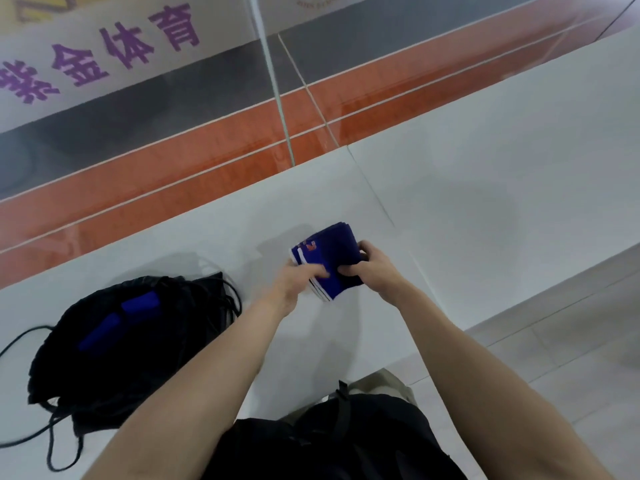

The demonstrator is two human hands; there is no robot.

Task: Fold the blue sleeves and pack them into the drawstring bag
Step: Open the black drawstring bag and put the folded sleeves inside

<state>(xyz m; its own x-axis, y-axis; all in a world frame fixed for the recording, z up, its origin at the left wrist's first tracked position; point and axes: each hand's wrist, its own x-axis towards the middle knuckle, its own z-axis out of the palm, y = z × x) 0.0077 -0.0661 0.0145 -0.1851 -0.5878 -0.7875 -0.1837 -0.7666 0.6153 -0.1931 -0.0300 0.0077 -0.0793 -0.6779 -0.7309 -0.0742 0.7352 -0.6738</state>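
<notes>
A folded stack of blue sleeves [329, 252], with white edges and a small orange mark, sits between both hands above the white ledge [485, 174]. My left hand [294, 284] grips its near left edge, blurred by motion. My right hand [372, 268] pinches its right side, thumb on top. The black drawstring bag [114, 351] lies open on the ledge to the left. Blue fabric [117, 318] shows inside its mouth, and its black cords [34, 441] trail toward the near left.
Beyond the ledge's far edge lie an orange and grey floor [173, 188] and a banner with purple characters [97, 53]. A thin pale pole [277, 88] stands at the far edge. Tiled floor [571, 368] drops away to the right. My dark clothing [346, 441] fills the bottom.
</notes>
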